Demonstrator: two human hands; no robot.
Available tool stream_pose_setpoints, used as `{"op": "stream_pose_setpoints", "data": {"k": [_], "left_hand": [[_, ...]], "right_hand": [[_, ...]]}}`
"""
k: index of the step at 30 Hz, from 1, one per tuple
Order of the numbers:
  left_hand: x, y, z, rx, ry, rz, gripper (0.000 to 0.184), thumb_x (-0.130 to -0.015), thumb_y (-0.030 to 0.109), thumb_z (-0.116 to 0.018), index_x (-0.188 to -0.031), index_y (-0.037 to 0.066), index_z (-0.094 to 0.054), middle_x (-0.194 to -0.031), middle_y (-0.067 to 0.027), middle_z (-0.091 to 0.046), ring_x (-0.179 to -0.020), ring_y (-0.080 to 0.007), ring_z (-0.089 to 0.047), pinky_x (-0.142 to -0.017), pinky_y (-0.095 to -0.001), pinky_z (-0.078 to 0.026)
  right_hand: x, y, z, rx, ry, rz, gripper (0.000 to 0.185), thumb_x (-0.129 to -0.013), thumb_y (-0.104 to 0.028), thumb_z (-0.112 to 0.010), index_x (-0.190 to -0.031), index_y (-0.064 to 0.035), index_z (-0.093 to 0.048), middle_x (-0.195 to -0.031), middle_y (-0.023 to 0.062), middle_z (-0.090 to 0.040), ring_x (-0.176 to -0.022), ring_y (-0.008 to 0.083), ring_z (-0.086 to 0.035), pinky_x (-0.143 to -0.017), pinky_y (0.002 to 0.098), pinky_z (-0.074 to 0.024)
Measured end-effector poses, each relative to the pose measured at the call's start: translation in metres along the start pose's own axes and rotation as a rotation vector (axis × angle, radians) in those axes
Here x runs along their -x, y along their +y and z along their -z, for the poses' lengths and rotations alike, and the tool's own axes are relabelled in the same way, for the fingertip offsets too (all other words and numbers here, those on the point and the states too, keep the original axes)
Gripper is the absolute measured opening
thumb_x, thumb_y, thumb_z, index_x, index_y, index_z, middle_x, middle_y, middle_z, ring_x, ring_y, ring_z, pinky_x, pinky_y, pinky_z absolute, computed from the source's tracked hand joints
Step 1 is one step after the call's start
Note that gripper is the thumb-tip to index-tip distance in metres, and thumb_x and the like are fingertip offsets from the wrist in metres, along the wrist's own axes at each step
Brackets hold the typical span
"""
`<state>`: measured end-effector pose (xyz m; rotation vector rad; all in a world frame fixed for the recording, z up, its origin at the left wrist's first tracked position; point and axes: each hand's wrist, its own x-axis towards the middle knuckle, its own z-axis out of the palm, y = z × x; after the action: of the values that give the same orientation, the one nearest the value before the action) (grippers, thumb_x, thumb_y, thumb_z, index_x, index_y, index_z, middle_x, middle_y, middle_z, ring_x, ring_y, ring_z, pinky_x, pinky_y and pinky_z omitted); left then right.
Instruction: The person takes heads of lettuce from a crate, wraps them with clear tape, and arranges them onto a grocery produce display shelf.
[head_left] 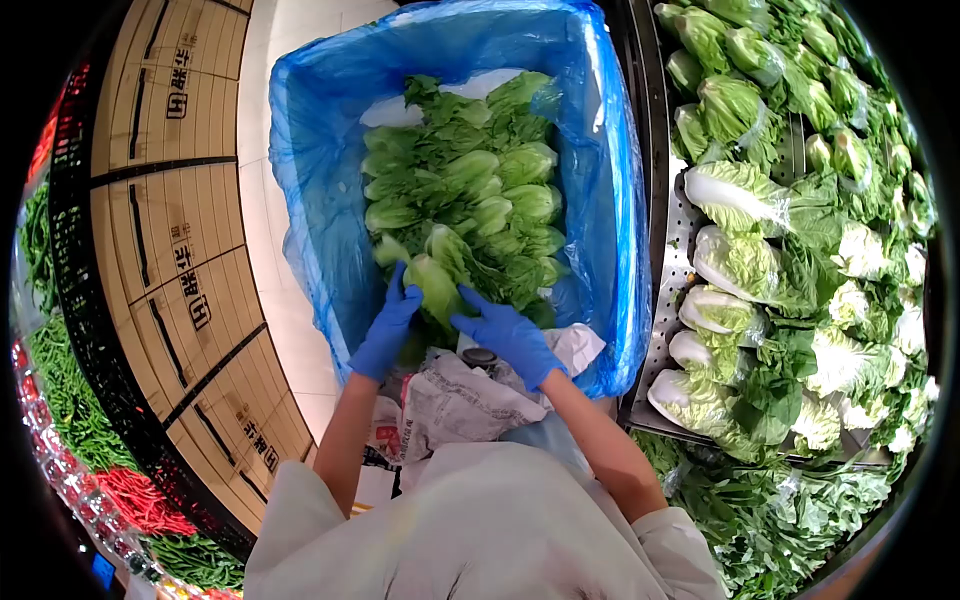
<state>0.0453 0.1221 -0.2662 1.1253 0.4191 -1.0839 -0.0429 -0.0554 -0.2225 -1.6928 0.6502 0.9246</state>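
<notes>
A pale green head of lettuce (432,285) is held at the near end of the bin, between my two blue-gloved hands. My left hand (388,325) grips its left side with thumb and fingers. On its right side, the fingers of my right hand (510,335) press in from the other edge. Beyond it, several more lettuce heads (470,175) lie packed in rows with leaves overlapping. They sit inside a large bin lined with a blue plastic bag (325,200). Crumpled printed paper (465,395) lies just below my hands, partly under my right wrist.
On the right, a perforated metal shelf (680,235) holds Chinese cabbages (735,265) and wrapped green heads (735,110). Loose leafy greens (780,520) lie below it. Stacked cardboard boxes (165,230) line the left, with red chillies (145,503) and green peppers (70,380) beyond.
</notes>
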Motion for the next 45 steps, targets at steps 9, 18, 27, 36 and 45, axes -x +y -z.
{"op": "stream_pose_setpoints", "data": {"k": [9,18,27,36,45], "left_hand": [[-0.004,-0.018,-0.034,-0.653,0.368,-0.400,0.064,-0.071,0.017,-0.072,-0.124,0.006,-0.037,-0.112,-0.0076,-0.047,-0.099,-0.0165,-0.050,-0.086,-0.0276,-0.041],[0.057,-0.024,-0.054,-0.769,0.081,-0.700,0.080,-0.062,0.025,-0.079,-0.126,0.003,-0.037,-0.122,-0.0110,-0.042,-0.107,-0.0234,-0.047,-0.091,-0.0345,-0.039],[0.039,0.096,-0.092,0.100,-0.172,-0.063,0.060,-0.082,0.038,-0.057,-0.127,0.004,-0.039,-0.117,-0.0099,-0.050,-0.105,-0.0187,-0.051,-0.090,-0.0295,-0.042],[0.106,0.097,-0.125,-0.407,-0.248,-0.212,0.062,-0.083,0.020,-0.059,-0.135,0.006,-0.028,-0.121,-0.0069,-0.050,-0.104,-0.0153,-0.051,-0.097,-0.0252,-0.034],[0.127,0.098,-0.128,0.557,-0.337,-0.064,0.062,-0.081,0.039,-0.058,-0.129,0.003,-0.038,-0.122,-0.0094,-0.051,-0.107,-0.0235,-0.053,-0.094,-0.0365,-0.042]], "right_hand": [[-0.006,0.040,0.034,-0.065,0.378,0.670,0.038,-0.084,-0.025,-0.057,-0.118,-0.0083,-0.055,-0.107,0.0093,-0.060,-0.093,0.0215,-0.058,-0.084,0.0287,-0.0445],[0.039,-0.004,0.084,-0.766,-0.048,0.104,0.035,-0.084,-0.021,-0.055,-0.114,-0.0037,-0.057,-0.115,0.0078,-0.056,-0.107,0.0160,-0.050,-0.093,0.0255,-0.0351],[0.096,-0.078,0.095,-0.633,-0.131,0.155,0.060,-0.083,-0.021,-0.060,-0.134,-0.0040,-0.033,-0.125,0.0080,-0.048,-0.111,0.0117,-0.046,-0.093,0.0233,-0.0353],[0.120,-0.044,0.078,-0.510,0.030,0.248,0.059,-0.081,-0.025,-0.063,-0.129,-0.0017,-0.040,-0.117,0.0104,-0.054,-0.098,0.0121,-0.055,-0.086,0.0239,-0.0420],[0.185,-0.043,0.105,-1.163,-0.056,0.503,0.058,-0.080,-0.034,-0.058,-0.124,-0.0001,-0.042,-0.100,0.0131,-0.057,-0.089,0.0202,-0.059,-0.080,0.0334,-0.0504]]}}
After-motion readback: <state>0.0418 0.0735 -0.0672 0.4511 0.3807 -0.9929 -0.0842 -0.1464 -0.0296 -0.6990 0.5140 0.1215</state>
